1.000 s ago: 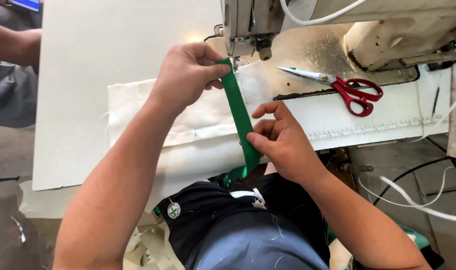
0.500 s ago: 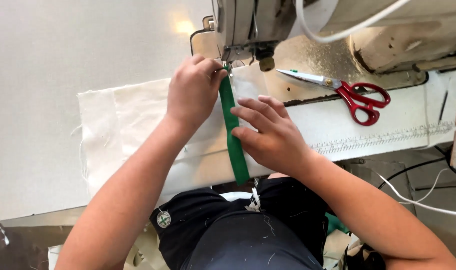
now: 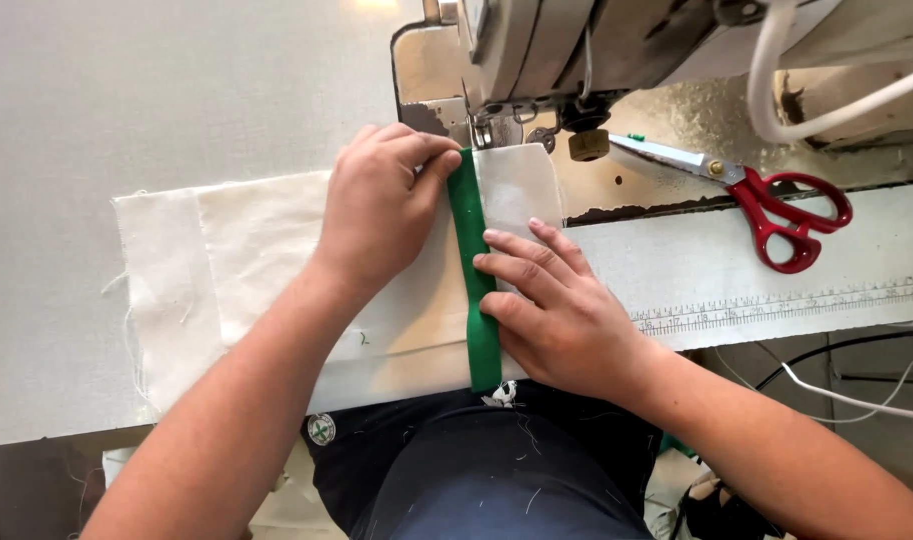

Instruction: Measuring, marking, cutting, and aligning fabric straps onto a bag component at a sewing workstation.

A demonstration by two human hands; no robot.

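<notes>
A green strap (image 3: 474,270) lies lengthwise on a piece of cream canvas fabric (image 3: 247,250), its far end just under the sewing machine's presser foot (image 3: 482,130). My left hand (image 3: 382,205) presses the strap's far end against the fabric with its fingertips. My right hand (image 3: 552,305) lies flat on the fabric, fingers against the strap's right edge near the middle. The strap's near end hangs at the table's front edge.
The sewing machine head (image 3: 577,50) stands at the back. Red-handled scissors (image 3: 767,205) lie to the right on the machine bed. A printed ruler strip (image 3: 777,305) runs along the front right edge. White cables (image 3: 857,400) hang below right.
The strap, earlier lifted between both hands, now lies flat on the fabric. Both hands have lowered onto it, and my head has moved closer to the machine.
</notes>
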